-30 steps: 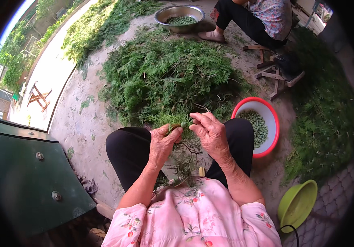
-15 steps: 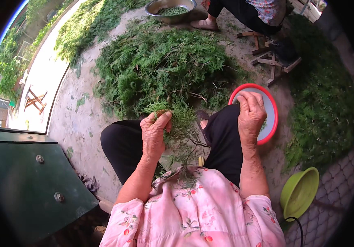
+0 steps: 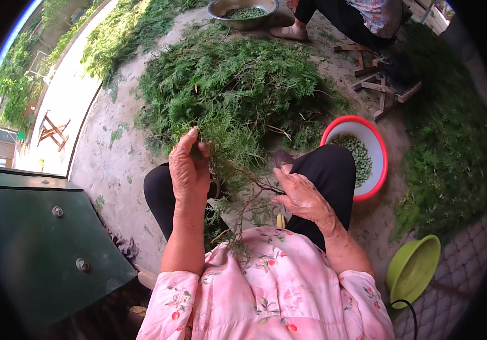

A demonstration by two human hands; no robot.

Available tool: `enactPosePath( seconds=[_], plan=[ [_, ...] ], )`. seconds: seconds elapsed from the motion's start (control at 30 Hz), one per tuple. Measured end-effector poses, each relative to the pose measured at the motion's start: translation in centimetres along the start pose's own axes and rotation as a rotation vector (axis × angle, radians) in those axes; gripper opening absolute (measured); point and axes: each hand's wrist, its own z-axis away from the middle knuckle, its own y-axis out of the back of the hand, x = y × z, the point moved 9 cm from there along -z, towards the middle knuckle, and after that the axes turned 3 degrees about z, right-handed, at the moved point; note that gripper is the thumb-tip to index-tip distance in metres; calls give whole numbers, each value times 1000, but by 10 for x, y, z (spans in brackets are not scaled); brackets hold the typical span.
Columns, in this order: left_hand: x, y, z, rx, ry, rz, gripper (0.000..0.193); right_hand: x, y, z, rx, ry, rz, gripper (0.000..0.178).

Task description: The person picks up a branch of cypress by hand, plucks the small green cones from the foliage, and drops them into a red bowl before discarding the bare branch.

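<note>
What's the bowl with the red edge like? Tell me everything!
The bowl looks round, with a bright red rim and a smooth, pale inside, perhaps plastic. Many small, roundish green pieces lie in it. It stands on the ground beside the person's right knee, which hides part of it; I can't tell whether they touch. The right hand isn't touching it.

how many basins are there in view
3: a metal basin beyond the pile of green branches, a red-rimmed white basin beside the right knee, and a tilted lime-green basin at the lower right. Others may be hidden.
</note>
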Motion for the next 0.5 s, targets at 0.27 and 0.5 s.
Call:
enactPosePath(
  seconds=[0.27,0.5],
  plan=[
    [27,7,-14,-14,-81,159,6,-11,-10,-21,87,91,-255,22],
    [52,35,-53,45,-132,76,22,12,32,-35,320,-193,-385,15]
  ],
)
